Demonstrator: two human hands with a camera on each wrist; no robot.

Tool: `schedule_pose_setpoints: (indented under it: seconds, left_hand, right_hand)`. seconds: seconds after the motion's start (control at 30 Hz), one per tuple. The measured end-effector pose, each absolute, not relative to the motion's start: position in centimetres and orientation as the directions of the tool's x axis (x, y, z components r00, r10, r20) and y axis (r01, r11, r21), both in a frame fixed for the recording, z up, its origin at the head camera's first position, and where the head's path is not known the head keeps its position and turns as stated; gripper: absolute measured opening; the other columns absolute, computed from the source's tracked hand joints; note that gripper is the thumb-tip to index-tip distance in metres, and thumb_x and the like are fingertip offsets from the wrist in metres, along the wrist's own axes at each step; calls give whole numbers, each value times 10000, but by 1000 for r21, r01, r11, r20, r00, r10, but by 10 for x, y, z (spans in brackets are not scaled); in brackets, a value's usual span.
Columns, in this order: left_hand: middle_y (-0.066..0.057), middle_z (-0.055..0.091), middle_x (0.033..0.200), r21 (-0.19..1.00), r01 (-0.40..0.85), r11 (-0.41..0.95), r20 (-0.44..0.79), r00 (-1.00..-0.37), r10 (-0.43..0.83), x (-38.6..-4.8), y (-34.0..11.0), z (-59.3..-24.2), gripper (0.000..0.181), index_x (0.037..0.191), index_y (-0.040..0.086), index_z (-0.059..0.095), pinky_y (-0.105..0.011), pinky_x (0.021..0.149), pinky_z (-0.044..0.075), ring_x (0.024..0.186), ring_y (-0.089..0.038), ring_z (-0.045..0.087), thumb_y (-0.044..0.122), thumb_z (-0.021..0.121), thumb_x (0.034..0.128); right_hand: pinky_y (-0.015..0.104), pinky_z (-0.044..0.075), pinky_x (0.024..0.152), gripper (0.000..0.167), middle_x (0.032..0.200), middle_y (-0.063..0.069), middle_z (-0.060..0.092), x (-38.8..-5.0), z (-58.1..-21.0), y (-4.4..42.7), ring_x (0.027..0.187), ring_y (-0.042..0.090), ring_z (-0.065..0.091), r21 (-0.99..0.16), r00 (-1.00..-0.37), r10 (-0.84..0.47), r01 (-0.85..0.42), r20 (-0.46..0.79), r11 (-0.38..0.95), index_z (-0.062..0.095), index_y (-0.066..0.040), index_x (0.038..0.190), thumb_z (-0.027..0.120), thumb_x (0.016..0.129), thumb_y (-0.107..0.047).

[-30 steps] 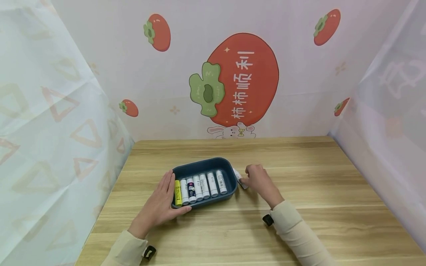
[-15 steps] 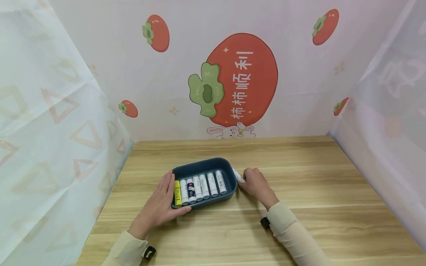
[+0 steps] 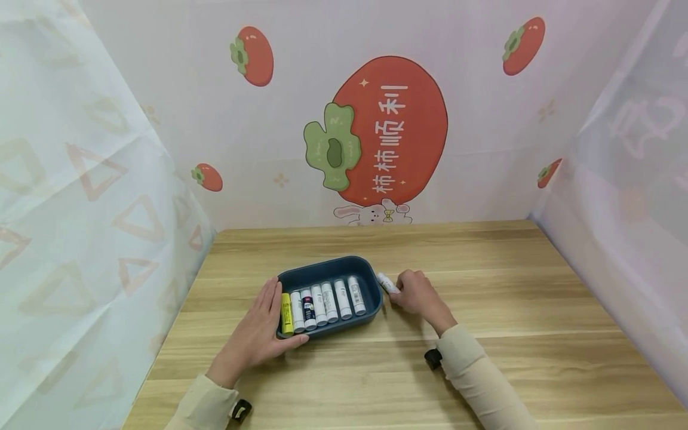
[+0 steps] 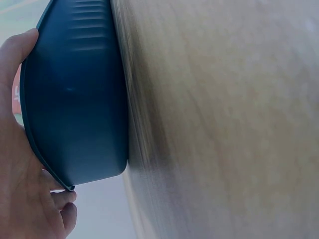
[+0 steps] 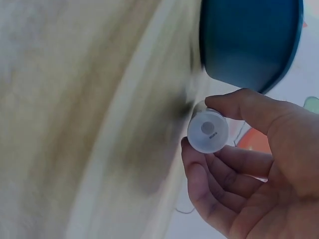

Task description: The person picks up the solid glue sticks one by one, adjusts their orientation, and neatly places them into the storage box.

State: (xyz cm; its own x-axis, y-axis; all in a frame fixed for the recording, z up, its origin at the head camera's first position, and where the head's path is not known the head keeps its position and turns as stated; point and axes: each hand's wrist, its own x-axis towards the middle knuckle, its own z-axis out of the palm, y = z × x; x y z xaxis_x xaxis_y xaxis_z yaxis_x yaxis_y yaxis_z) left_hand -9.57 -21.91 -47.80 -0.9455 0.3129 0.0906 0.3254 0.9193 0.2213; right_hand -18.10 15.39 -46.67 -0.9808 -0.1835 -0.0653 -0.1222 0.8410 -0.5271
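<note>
A dark blue tray (image 3: pixel 344 261) sits on the table, with several glue sticks side by side in it. Most are white, such as this glue stick (image 3: pixel 343 298); at the left lies a yellow glue stick (image 3: pixel 287 313), and near it one with a dark label (image 3: pixel 309 309). My left hand (image 3: pixel 252 334) rests against the tray's left end, fingers straight, thumb along the near rim. Just outside the right end, my right hand (image 3: pixel 421 298) pinches another white glue stick (image 3: pixel 386 282) between thumb and fingers. Its round white end (image 5: pixel 208 130) faces the right wrist camera.
The wooden table (image 3: pixel 484 376) spreads around the tray on all sides. Behind it stands a pale backdrop (image 3: pixel 473 179) printed with red persimmons. A white cloth wall (image 3: pixel 97 239) hangs at the left, and another cloth wall (image 3: pixel 634 227) at the right.
My right hand moved left toward the tray, then back slightly right, holding the glue stick, which now shows more of its upper side. My left hand and the tray have stayed put.
</note>
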Motion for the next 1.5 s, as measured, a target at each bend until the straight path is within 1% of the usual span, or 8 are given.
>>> schedule_pose_setpoints:
  seconds: [0.17, 0.33, 0.63, 0.87, 1.0, 1.1, 1.3, 1.5]
  left_hand:
    - [-226, 84, 1776, 227, 325, 918, 88, -946, 313, -95, -219, -478, 1312, 1671, -50, 122, -557, 1319, 257, 1653, -403, 134, 863, 584, 849]
    - [-216, 72, 1780, 227, 321, 919, 81, -947, 311, -96, -219, -478, 1315, 1673, -43, 120, -563, 1314, 268, 1653, -402, 135, 870, 579, 846]
    - [-214, 72, 1780, 223, 321, 920, 78, -947, 312, -96, -220, -478, 1318, 1673, -43, 119, -561, 1316, 265, 1653, -400, 135, 872, 578, 843]
    - [-216, 66, 1780, 226, 322, 919, 77, -947, 312, -96, -220, -478, 1317, 1673, -44, 114, -559, 1319, 257, 1655, -398, 123, 869, 579, 847]
    - [-222, 71, 1778, 222, 323, 920, 79, -946, 313, -96, -220, -477, 1312, 1672, -48, 116, -562, 1318, 257, 1653, -404, 129, 860, 587, 849]
    - [-224, 73, 1777, 220, 323, 921, 79, -947, 313, -96, -220, -477, 1313, 1672, -47, 111, -563, 1318, 256, 1653, -406, 129, 859, 586, 850]
    - [-224, 73, 1777, 222, 324, 920, 82, -946, 314, -96, -220, -478, 1314, 1672, -47, 116, -562, 1316, 261, 1653, -404, 127, 862, 587, 848]
    - [-229, 79, 1775, 225, 325, 919, 83, -946, 315, -95, -220, -477, 1313, 1671, -51, 120, -564, 1313, 269, 1651, -408, 132, 858, 591, 849]
  right_hand:
    - [269, 478, 594, 167, 809, 86, 685, -181, -455, 157, 675, 199, 590, -526, -983, -179, -126, -51, 841, 744, -17, 837, 818, 891, -157]
    - [266, 504, 591, 166, 823, 99, 701, -182, -442, 157, 677, 189, 603, -533, -981, -196, -169, 7, 829, 759, 0, 856, 802, 897, -155]
    - [252, 461, 555, 166, 744, 66, 676, -180, -416, 148, 631, 166, 560, -539, -966, -233, -256, 112, 802, 753, -3, 851, 806, 885, -157]
    - [247, 481, 564, 176, 778, 58, 693, -170, -397, 133, 658, 167, 581, -548, -966, -231, -255, 114, 797, 772, -14, 920, 799, 915, -188]
    - [243, 484, 529, 198, 777, 68, 707, -164, -395, 121, 619, 165, 587, -539, -969, -217, -245, 117, 806, 775, -4, 918, 813, 912, -198]
    - [233, 490, 510, 214, 785, 71, 708, -159, -395, 110, 590, 156, 592, -527, -976, -200, -216, 89, 822, 775, -6, 917, 822, 911, -215]
    - [225, 447, 475, 253, 668, 48, 634, -153, -402, 92, 528, 147, 570, -500, -983, -177, -173, 39, 848, 719, -31, 784, 829, 909, -221]
    - [243, 359, 445, 357, 605, 8, 493, -150, -415, 80, 495, 132, 462, -410, -982, -182, -189, 56, 892, 608, -75, 668, 829, 905, -224]
